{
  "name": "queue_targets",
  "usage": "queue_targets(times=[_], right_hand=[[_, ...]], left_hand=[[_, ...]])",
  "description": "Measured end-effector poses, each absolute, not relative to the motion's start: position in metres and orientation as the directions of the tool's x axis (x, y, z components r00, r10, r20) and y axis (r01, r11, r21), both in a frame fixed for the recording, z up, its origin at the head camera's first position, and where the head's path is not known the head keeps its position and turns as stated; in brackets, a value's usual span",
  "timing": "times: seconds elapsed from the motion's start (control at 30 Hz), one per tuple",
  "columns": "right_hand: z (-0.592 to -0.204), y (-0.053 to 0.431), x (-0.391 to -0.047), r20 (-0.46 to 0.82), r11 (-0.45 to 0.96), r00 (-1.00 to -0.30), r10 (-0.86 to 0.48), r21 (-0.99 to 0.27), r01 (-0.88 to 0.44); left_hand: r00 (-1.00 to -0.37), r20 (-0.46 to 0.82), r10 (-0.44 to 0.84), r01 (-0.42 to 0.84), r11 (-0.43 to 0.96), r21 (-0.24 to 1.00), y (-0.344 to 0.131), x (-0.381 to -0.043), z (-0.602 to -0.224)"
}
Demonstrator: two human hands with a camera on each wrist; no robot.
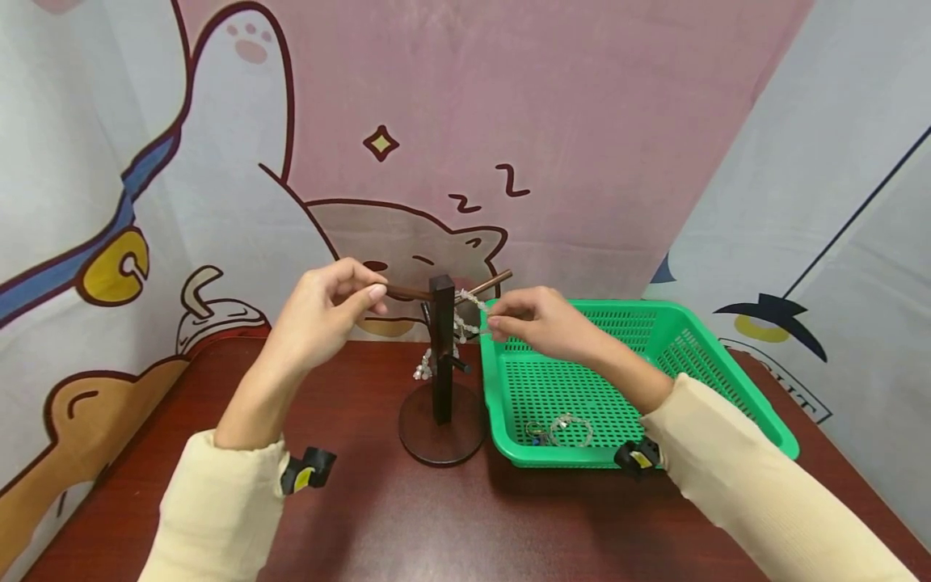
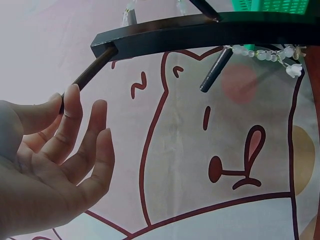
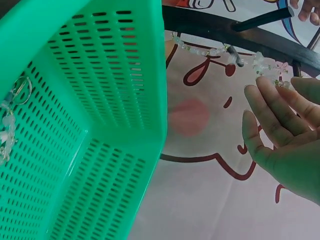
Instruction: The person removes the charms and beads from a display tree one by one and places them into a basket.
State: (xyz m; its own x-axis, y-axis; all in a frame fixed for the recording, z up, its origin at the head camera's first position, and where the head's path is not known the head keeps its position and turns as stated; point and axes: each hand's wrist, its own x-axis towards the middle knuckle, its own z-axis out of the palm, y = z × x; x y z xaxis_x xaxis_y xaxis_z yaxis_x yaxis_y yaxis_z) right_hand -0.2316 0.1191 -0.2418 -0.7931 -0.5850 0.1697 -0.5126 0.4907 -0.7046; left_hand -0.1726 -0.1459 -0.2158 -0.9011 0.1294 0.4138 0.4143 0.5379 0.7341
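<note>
Head view: left hand pinches a round rod on a square-posted stand; right hand pinches a translucent beaded bracelet.

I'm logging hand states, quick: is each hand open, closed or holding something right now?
Left hand: closed, pinching the end of a peg on the dark stand.
Right hand: closed, pinching a pale beaded strand.

A red-brown worktop spread near, a pink-and-white cartoon backdrop hung far, its yellow bell print showed left.
</note>
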Motion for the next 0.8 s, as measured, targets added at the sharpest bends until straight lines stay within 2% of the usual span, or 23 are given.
queue_targets(times=[0.8], right_hand=[[-0.236,0.148,-0.238,0.178,0.561,-0.821,-0.543,-0.650,-0.513]], left_hand=[[-0.902,0.412,0.130,0.414,0.531,0.739,-0.146,-0.173,-0.216]])
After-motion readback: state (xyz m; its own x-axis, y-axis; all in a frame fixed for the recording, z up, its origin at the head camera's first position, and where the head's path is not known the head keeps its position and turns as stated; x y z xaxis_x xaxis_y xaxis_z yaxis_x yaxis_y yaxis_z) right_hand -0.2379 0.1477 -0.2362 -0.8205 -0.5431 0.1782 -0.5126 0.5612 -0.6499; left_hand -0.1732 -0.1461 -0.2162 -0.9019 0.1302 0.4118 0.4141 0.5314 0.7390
